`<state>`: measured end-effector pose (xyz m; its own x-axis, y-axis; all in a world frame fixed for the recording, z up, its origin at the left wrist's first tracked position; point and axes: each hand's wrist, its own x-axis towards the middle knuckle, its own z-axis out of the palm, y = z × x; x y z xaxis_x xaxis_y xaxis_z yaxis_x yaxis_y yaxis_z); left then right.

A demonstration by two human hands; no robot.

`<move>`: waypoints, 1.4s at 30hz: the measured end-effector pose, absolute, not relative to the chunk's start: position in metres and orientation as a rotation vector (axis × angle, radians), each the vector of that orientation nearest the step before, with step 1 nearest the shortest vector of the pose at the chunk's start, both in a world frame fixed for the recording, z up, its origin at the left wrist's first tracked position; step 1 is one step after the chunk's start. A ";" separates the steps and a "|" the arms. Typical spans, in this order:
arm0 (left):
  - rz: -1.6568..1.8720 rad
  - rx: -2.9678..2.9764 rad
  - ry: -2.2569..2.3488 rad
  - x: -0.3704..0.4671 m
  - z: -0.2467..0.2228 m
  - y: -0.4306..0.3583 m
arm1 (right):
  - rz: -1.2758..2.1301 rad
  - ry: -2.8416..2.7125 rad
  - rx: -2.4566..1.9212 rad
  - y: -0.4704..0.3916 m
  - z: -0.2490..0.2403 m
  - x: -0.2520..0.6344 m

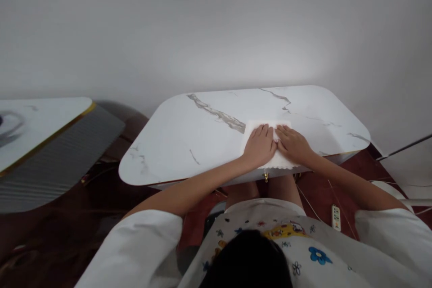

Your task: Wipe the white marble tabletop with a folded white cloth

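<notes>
A white cloth point(281, 160) with a scalloped front edge lies flat on the white marble-patterned tabletop point(175, 139), right of its middle and reaching its front edge. My left hand point(261, 144) rests palm down on the cloth, its fingers extended and pointing away from me. Beside it, my right hand point(293, 143) also lies flat on the cloth, fingers stretched toward the left hand. The two hands nearly meet at the thumbs. Neither hand is closed round anything.
A second marble-patterned table point(50, 121) with a gold edge stands at the left. The pale wall point(202, 27) rises behind both. A small gold knob point(266, 177) sits under the front edge. A power strip point(335, 217) and cables lie on the red floor point(313, 193).
</notes>
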<state>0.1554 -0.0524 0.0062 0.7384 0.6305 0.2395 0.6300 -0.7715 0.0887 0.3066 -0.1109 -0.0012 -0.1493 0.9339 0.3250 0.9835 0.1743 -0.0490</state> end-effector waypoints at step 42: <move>0.496 2.999 0.892 0.220 0.002 0.041 | -0.209 -2.078 -2.080 -0.029 0.007 0.353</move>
